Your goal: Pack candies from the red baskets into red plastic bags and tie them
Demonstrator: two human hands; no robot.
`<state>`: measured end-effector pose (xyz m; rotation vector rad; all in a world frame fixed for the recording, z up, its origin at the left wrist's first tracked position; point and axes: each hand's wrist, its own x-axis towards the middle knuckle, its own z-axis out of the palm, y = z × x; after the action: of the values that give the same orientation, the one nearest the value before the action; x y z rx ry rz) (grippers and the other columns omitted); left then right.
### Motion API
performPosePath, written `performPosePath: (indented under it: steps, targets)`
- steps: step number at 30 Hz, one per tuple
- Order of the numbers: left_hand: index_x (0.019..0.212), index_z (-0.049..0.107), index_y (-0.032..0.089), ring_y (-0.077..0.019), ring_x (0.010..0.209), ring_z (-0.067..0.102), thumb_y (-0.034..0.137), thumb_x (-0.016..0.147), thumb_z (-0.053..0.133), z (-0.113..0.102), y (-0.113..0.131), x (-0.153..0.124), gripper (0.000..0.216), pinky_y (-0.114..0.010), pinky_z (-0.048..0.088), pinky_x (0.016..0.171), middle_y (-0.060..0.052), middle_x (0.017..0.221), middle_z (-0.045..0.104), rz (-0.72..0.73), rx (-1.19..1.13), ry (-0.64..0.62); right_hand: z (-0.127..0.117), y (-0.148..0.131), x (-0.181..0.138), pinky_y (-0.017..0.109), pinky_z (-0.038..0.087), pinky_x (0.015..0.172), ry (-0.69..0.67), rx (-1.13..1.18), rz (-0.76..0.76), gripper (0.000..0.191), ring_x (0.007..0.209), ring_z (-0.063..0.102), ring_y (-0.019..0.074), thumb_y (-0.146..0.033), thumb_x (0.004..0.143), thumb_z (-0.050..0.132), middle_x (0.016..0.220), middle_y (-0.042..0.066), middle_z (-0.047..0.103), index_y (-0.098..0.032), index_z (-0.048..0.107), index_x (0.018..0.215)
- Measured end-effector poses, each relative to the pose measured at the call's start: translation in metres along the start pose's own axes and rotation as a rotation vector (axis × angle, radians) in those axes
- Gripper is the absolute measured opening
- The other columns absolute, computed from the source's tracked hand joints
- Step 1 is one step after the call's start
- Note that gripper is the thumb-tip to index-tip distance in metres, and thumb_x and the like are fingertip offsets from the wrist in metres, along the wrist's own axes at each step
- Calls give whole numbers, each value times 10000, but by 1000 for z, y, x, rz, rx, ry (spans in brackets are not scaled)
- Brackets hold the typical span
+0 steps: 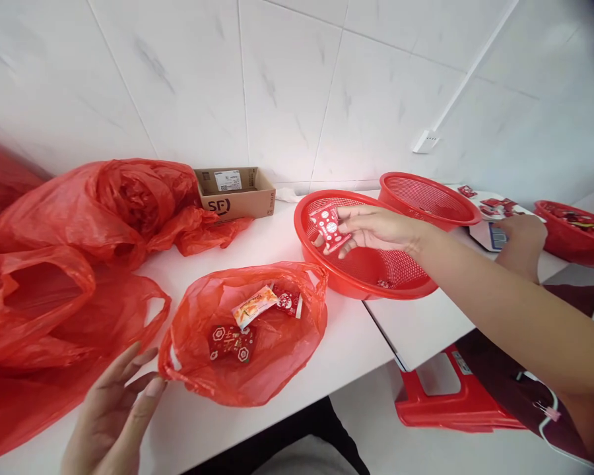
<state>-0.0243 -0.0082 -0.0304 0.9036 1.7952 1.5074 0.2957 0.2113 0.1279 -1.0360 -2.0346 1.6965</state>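
Observation:
My right hand reaches out over a red mesh basket and pinches a small red snack packet with white dots. My left hand rests at the table's near edge with its fingers stretched out, fingertips touching the handle of an open red plastic bag. Inside that bag lie an orange-and-white packet and two red packets.
Crumpled red plastic bags pile up at the left. A small cardboard box stands by the tiled wall. A second red basket and a third sit further right, where another person's hand rests. A red stool stands below.

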Motion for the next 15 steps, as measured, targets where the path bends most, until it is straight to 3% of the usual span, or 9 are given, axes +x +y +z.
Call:
performPosePath:
  steps: [3, 7, 9, 12, 15]
  targets:
    - [1327, 511, 347, -288, 1199, 542, 503, 779, 674, 9, 16, -8, 593, -487, 377, 1107, -20, 1351, 548, -91, -81, -50, 24, -13, 2, 358, 567, 809, -3, -173, -36, 403, 968, 672, 192, -301, 928, 463, 1155, 80, 673, -230, 486, 1324]
    - [1345, 514, 323, -285, 1241, 514, 502, 799, 648, 13, 21, -14, 589, -453, 364, 1111, -34, 1341, 573, -46, -86, -107, 15, 1, 30, 363, 494, 942, 360, -689, -99, 416, 1071, 625, 196, -319, 938, 460, 1228, 62, 641, -255, 483, 1348]
    - [1343, 520, 308, -273, 1194, 549, 503, 794, 653, 13, 22, -18, 598, -425, 408, 1077, -41, 1301, 601, -43, -63, -100, 0, 19, 47, 385, 424, 1023, 444, -904, -30, 403, 1172, 568, 229, -273, 918, 486, 1299, 90, 599, -211, 524, 1314]
    - [1357, 500, 275, -263, 1163, 568, 493, 803, 645, 15, 23, -22, 612, -384, 471, 1006, -62, 1300, 597, -33, -54, -111, -11, 48, 65, 412, 457, 973, 302, -972, 110, 384, 1131, 596, 285, -242, 825, 618, 1283, 115, 613, -196, 613, 1206]
    - [1349, 488, 244, -268, 1208, 542, 472, 813, 636, 19, 23, -25, 601, -376, 475, 999, -77, 1314, 585, -40, -76, -126, -7, 68, 69, 424, 525, 835, 208, -893, 102, 171, 943, 671, 296, -253, 776, 671, 1082, 90, 707, -238, 706, 943]
